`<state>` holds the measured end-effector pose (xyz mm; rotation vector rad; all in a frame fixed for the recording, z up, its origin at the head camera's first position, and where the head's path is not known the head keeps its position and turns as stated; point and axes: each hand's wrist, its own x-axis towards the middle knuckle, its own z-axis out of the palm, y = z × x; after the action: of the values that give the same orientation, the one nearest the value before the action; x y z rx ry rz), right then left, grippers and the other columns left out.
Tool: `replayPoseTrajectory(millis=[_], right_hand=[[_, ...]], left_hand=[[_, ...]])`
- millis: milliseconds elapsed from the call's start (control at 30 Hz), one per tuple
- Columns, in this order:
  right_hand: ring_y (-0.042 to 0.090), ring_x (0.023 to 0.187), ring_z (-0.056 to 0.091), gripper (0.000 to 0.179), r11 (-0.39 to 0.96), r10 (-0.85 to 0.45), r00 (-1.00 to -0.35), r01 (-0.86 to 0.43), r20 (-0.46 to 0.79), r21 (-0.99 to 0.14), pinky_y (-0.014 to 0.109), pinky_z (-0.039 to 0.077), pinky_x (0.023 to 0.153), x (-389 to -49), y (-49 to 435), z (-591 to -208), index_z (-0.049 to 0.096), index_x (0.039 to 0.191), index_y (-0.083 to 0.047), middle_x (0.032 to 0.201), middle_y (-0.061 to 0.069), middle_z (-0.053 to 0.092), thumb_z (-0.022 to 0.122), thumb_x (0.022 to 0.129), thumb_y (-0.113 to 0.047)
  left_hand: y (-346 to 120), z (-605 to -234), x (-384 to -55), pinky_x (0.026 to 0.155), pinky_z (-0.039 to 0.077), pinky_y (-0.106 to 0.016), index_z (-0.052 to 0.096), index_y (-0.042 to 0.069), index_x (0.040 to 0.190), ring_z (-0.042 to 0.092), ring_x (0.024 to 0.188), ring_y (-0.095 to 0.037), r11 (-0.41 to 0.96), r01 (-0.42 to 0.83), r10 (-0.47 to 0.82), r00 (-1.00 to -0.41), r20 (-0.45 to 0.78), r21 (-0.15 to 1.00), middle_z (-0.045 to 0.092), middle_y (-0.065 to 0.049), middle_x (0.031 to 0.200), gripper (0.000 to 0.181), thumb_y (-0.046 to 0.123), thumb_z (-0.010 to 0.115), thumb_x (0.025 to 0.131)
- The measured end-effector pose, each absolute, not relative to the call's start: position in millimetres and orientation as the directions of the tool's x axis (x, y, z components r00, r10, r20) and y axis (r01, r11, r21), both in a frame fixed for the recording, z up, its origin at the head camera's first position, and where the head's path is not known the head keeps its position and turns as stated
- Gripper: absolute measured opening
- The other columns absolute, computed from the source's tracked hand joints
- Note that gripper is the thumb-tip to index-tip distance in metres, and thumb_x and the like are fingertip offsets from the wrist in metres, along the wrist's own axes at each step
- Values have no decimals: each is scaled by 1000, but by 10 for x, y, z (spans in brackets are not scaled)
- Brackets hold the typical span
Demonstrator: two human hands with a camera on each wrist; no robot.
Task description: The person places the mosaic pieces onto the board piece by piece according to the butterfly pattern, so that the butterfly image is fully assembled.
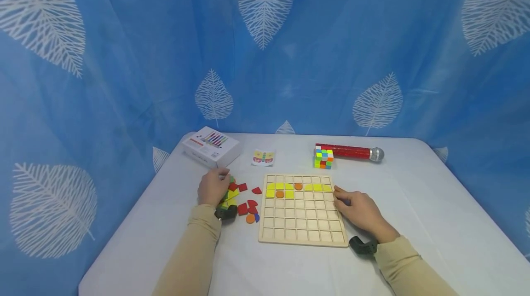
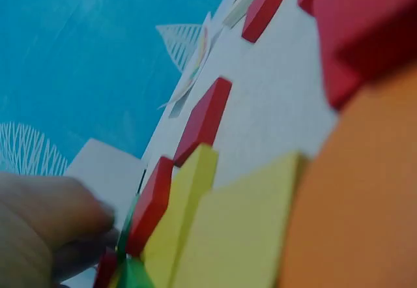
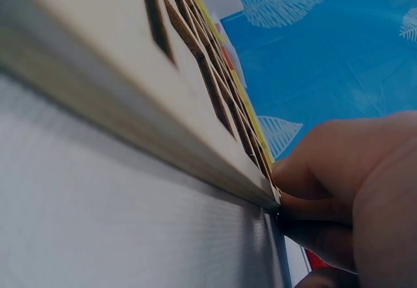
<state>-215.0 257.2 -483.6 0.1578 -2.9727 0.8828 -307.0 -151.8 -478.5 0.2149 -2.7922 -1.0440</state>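
Loose pieces (image 1: 242, 209) lie between the board (image 1: 301, 222) and the left edge of the bench (image 1: 430, 217); presumably light and rigid, grasp by opposite sides. Left grip (image 1: 213, 188): cannot tell whether pinching. Right grip (image 1: 361, 209): pinching board's right edge.

With twelve toward the curtain (image 1: 265, 89), I see loose pieces (image 1: 242, 209) and the left hand (image 1: 212, 188) crowding nine o'clock of the board (image 1: 308, 215); the right hand (image 1: 363, 211) blocks three. A box (image 1: 213, 148) bars ten, a microphone (image 1: 351, 151) one. There's passage at twelve, between card (image 1: 263, 158) and cube (image 1: 323, 158), and bare worktop (image 1: 290, 270) at six, between the sleeves (image 1: 188, 254).
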Motion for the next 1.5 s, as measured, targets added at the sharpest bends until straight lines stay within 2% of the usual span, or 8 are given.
replayPoseTrajectory(millis=[400, 667, 867, 1067, 1367, 1500], right_hand=[[43, 138, 50, 42, 830, -84, -994, -106, 66, -547, 62, 42, 108, -2155, 2568, -4859, 67, 134, -4, 148, 10, 57, 64, 100, -27], [43, 137, 51, 41, 833, -85, -995, -102, 56, -544, 62, 42, 108, -2142, 2578, -4860, 67, 134, -3, 148, 10, 58, 64, 100, -27], [43, 137, 52, 41, 836, -84, -994, -105, 63, -539, 62, 43, 108, -2141, 2577, -4854, 67, 134, -3, 147, 10, 58, 63, 100, -26], [44, 137, 51, 41, 837, -78, -995, -97, 59, -539, 62, 42, 108, -2135, 2587, -4846, 67, 134, -4, 147, 10, 58, 64, 100, -26], [44, 136, 52, 40, 837, -76, -994, -107, 80, -537, 62, 43, 107, -2126, 2628, -4867, 68, 133, -4, 147, 10, 58, 65, 98, -24], [42, 136, 53, 40, 831, -76, -993, -112, 88, -545, 60, 44, 107, -2146, 2597, -4908, 68, 133, -5, 146, 8, 59, 65, 98, -25]], left_hand=[[-1613, -4814, -3025, 95, 50, -49, 75, 19, 123, 62, 106, -29, 763, -75, -135, -990, 44, 642, 71, -9, 122, 32, 35, 73, 96], [-1599, -4836, -3050, 97, 49, -49, 73, 23, 127, 62, 105, -28, 709, -71, -127, -991, 29, 701, 71, -5, 124, 32, 32, 74, 96], [-1574, -4811, -3046, 101, 47, -51, 73, 23, 126, 59, 112, -29, 636, -113, -161, -987, -12, 763, 69, -5, 128, 30, 33, 71, 98], [-1435, -4741, -3047, 106, 45, -53, 76, 23, 121, 58, 115, -29, 602, -79, -164, -986, 26, 795, 71, -5, 124, 26, 33, 73, 97], [-1112, -4672, -2972, 90, 51, -41, 77, 27, 111, 60, 99, -22, 605, -3, -83, -995, 60, 797, 72, 3, 112, 18, 32, 76, 94], [-983, -4612, -2882, 82, 52, -36, 79, 23, 108, 60, 93, -20, 601, 105, 3, -992, 128, 793, 73, 3, 108, 16, 29, 77, 93]])
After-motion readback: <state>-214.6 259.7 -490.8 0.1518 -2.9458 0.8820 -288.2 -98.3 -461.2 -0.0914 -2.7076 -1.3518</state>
